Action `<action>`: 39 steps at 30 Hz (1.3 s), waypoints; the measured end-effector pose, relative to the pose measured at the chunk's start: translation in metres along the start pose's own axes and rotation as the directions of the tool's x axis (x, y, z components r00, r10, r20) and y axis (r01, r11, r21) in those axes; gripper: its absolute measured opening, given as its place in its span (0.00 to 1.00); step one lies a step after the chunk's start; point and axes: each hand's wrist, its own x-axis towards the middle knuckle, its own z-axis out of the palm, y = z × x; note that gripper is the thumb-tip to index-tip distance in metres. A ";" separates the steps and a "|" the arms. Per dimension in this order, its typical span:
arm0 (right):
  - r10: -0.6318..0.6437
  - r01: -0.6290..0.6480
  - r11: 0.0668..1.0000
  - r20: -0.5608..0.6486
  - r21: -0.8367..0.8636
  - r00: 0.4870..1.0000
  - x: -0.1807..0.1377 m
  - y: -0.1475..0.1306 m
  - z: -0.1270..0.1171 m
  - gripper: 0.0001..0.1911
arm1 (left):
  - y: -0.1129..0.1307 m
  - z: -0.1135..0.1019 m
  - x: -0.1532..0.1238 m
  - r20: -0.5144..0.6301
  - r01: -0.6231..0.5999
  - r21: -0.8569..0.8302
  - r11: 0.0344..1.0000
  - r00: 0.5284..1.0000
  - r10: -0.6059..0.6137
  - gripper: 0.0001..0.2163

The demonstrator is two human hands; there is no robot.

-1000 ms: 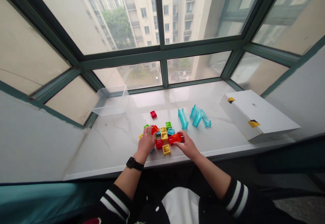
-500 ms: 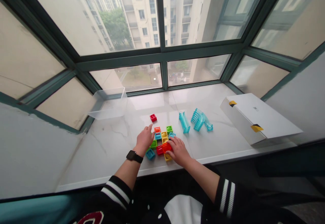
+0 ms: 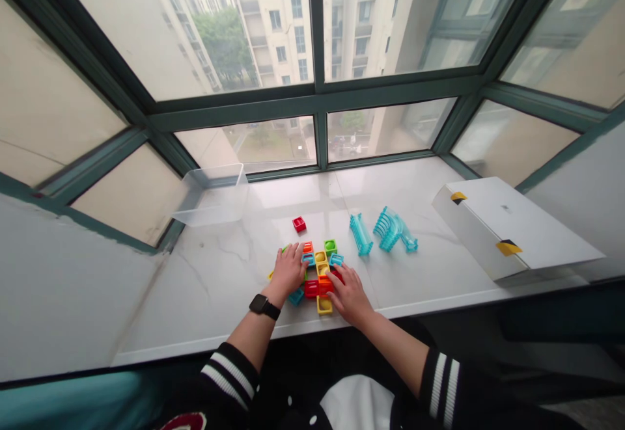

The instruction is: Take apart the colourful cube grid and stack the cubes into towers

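- Head view: cluster of coloured blocks (image 3: 321, 262) lies on the marble sill (image 3: 219, 280), near its front edge, between both hands.
- Left hand (image 3: 289, 270), with a watch (image 3: 264, 306) on its wrist, lies flat with fingers spread over the cluster's left side, gripping nothing.
- Right hand (image 3: 347, 293) has its fingertips on the orange block (image 3: 325, 283); cannot tell whether they pinch it or only press.
- Judgement: pin the cluster with the flat left hand. Square the orange block to its neighbours and press straight down, so the row does not skew.
- 1 red block (image 3: 299, 224) sits apart behind; teal track pieces (image 3: 390, 229) to the right.
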 end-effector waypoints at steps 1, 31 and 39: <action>-0.001 0.001 1.000 -0.009 0.004 1.000 -0.002 0.002 -0.002 0.30 | -0.001 -0.001 0.006 0.013 0.018 0.019 1.000 1.000 -0.018 0.27; -0.101 0.103 0.994 -0.059 0.033 0.993 -0.022 0.036 -0.002 0.37 | -0.016 0.006 0.003 -0.345 -0.058 -0.200 0.978 0.939 -0.015 0.20; -0.125 0.131 0.990 -0.098 0.053 0.987 -0.016 0.026 -0.004 0.35 | -0.020 0.041 -0.027 -0.389 0.028 -0.197 0.980 0.916 -0.104 0.25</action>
